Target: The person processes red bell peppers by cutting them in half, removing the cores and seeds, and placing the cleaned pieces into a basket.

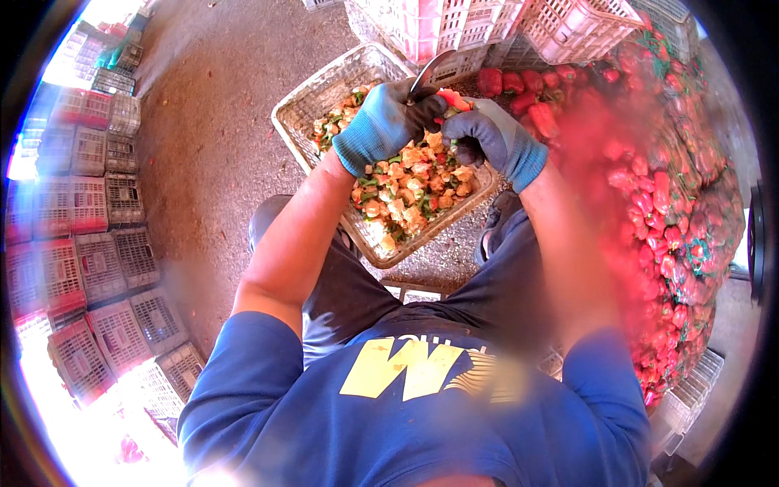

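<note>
My left hand, in a blue and dark grey work glove, is closed around a knife with its curved blade pointing up and to the right. Close beside it, my right hand, gloved alike, grips a red pepper; only part of the pepper shows between the two hands. Both hands are above a shallow plastic crate between my knees. Pale pepper cores with seeds and green stems fill much of this crate.
A big heap of red peppers rises at my right, partly in green netting. Light crates are stacked ahead, one tilted crate beside the heap. Rows of stacked crates line the left. The floor is rough and brown.
</note>
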Available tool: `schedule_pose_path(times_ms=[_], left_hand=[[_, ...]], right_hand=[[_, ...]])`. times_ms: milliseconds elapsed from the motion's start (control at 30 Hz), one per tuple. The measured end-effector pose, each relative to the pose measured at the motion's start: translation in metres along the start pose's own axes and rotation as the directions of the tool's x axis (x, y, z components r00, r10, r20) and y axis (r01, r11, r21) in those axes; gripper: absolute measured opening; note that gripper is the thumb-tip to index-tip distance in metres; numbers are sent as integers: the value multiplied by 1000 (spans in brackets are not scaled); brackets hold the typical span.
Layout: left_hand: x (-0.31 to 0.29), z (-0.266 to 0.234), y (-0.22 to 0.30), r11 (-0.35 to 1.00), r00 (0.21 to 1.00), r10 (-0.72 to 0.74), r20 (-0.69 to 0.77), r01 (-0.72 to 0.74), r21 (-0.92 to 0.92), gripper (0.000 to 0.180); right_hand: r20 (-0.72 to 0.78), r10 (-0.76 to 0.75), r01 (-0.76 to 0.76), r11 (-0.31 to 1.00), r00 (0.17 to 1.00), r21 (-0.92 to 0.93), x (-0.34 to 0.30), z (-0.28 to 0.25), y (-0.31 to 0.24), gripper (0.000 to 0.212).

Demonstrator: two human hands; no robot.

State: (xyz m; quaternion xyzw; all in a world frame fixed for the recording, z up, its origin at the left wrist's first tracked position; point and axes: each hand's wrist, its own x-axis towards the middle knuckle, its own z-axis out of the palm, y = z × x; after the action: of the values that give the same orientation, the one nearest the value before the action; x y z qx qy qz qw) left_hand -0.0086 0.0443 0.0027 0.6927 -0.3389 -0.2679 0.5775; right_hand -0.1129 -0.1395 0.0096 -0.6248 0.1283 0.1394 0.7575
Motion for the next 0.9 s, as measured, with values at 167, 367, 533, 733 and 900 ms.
schedule_pose_path(times_ms=[167,367,533,733,900], left_hand=[[-2,-5,12,993,992,-115,56,113,27,39],[6,-6,-6,952,981,189,43,-194,237,42],[-1,9,-6,969,973,230,-8,-228,94,38],[-1,10,-4,996,1000,18,-12,-19,-92,31],[2,9,-6,971,986,-155,-52,143,-193,31]], right_hand=[[31,14,-12,998,999,-62,-4,-4,1,22],[-55,46,-48,998,997,-38,-3,-3,6,23],[-24,68,-70,991,997,-118,-6,-5,3,22],[-39,47,-54,981,998,-188,-13,1,-6,20],[-40,-6,-1,981,999,-196,-10,0,-3,22]])
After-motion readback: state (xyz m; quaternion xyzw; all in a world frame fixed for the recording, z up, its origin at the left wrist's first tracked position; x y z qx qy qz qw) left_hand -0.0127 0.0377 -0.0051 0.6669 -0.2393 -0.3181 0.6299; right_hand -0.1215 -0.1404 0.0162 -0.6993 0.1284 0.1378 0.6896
